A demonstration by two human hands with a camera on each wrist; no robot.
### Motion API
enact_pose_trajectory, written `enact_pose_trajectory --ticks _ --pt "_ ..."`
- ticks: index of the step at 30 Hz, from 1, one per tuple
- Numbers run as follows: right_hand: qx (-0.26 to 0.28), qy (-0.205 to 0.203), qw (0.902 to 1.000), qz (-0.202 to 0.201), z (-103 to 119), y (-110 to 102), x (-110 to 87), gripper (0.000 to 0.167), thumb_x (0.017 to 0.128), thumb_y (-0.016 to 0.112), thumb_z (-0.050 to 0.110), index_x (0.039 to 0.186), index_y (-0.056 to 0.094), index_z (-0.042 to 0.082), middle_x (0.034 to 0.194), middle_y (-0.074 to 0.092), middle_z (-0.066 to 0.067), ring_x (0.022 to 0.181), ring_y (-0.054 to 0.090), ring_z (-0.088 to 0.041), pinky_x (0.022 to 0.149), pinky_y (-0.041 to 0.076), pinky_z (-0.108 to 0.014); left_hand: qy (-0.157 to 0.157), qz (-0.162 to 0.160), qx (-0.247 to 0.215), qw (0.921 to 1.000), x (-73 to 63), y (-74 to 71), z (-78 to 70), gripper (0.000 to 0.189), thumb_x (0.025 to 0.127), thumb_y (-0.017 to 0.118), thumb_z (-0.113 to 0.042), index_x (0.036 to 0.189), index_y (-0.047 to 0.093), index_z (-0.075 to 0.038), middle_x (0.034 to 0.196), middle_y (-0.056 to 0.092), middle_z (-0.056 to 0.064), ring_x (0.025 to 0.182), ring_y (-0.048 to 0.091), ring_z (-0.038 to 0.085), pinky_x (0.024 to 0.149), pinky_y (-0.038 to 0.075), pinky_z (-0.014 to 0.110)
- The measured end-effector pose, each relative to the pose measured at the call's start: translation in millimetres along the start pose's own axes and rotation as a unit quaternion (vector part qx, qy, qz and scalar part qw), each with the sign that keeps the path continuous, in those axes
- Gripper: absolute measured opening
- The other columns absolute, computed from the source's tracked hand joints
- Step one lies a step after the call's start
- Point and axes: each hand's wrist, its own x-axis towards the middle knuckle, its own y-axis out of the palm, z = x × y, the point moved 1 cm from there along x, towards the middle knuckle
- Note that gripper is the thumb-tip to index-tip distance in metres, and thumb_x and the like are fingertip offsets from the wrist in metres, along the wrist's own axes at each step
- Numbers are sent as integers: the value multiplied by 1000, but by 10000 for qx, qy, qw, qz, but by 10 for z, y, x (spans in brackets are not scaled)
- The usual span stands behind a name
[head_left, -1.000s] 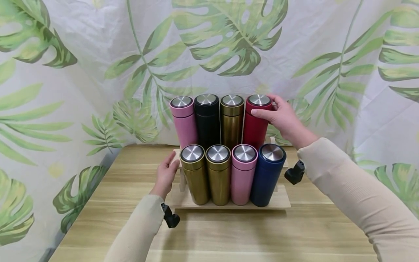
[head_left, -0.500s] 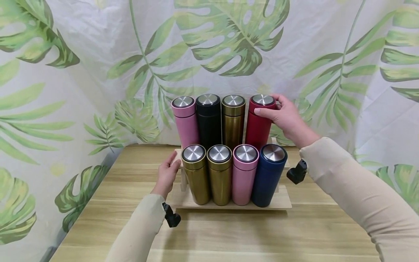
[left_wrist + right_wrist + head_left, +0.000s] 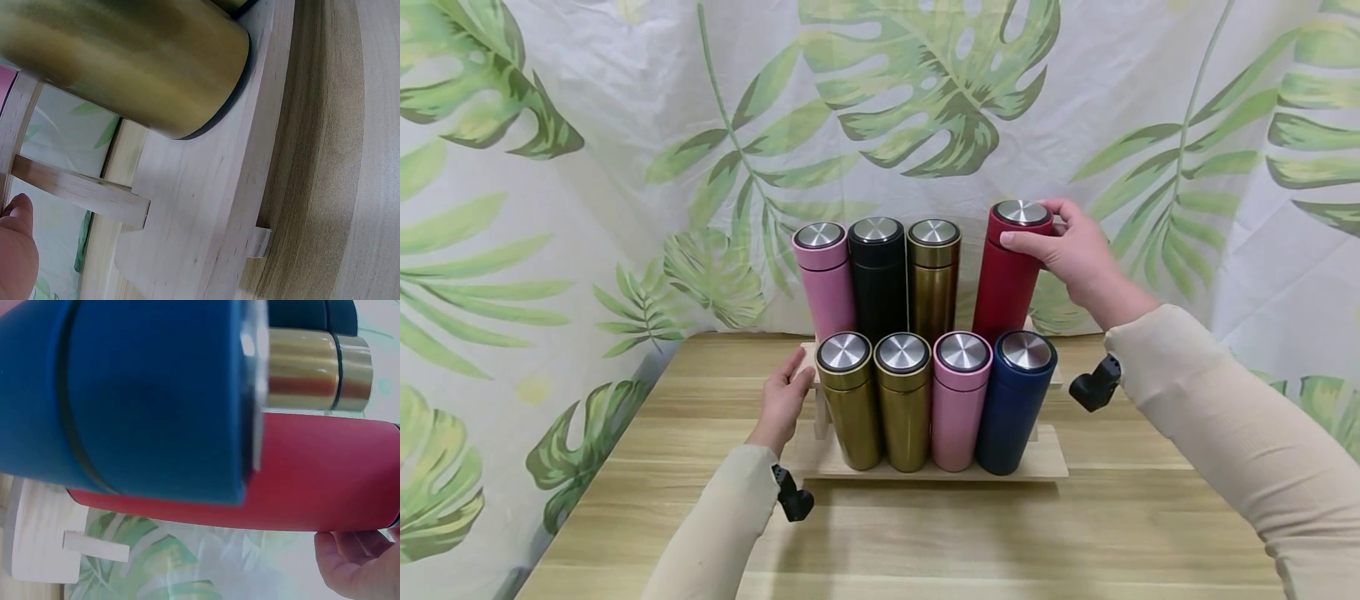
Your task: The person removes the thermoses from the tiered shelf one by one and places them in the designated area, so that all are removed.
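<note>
My right hand [image 3: 1078, 254] grips a red thermos flask [image 3: 1011, 271] near its lid, thumb in front and fingers behind. The flask stands higher than the other back-row flasks, with a gap beside the gold one [image 3: 933, 283]. In the right wrist view, the red flask [image 3: 325, 475] stretches behind the blue flask [image 3: 150, 400], and its base overlaps the shelf end. My left hand [image 3: 784, 400] holds the left end of the upper shelf on a two-tier wooden rack [image 3: 1045, 454]. In the left wrist view, part of that hand [image 3: 17, 250] shows beside the rack's upright.
Pink [image 3: 823, 287] and black [image 3: 877, 283] flasks share the upper tier. Two gold flasks [image 3: 853, 417], a pink one [image 3: 958, 417] and a blue one [image 3: 1017, 417] line the lower tier. The wooden table [image 3: 925, 533] carries the rack; a leaf-patterned cloth [image 3: 625, 192] hangs behind.
The right hand has raised the red flask and shifted it to the right, widening the gap from the gold one. The left hand stays at the shelf end.
</note>
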Motion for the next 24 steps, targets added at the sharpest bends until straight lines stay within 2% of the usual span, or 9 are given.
enact_pose_trajectory --ticks 5,9,17,24 --pt "-13 -43 9999 -158 14 -94 -16 52 81 71 26 123 42 14 103 56 4 86 56 -6 71 48 -19 6 69 12 10000 -6 -8 -9 51 94 47 -5 143 31 -1 150 28 7 135 27 18 106 32 32" --pt "-48 -85 9997 -218 15 -171 -26 49 80 72 26 119 44 17 99 56 6 83 57 -4 70 49 -18 -2 88 -2 10000 -12 -6 -12 52 94 47 -5 143 31 -1 150 28 7 135 27 18 106 32 32" --pt "-264 9 9991 -331 15 -351 -41 57 79 72 33 124 42 16 102 55 6 86 56 -4 71 48 -18 -33 62 61 10000 -5 -10 -8 52 94 48 -6 143 32 -2 150 29 7 134 29 19 106 32 32" --pt "-171 56 9986 -491 -22 -544 -68 53 78 73 33 119 43 19 101 54 6 79 59 -1 67 49 -16 1 50 117 9999 -17 -11 -10 51 94 48 -7 143 32 -3 150 29 7 133 30 18 106 32 32"
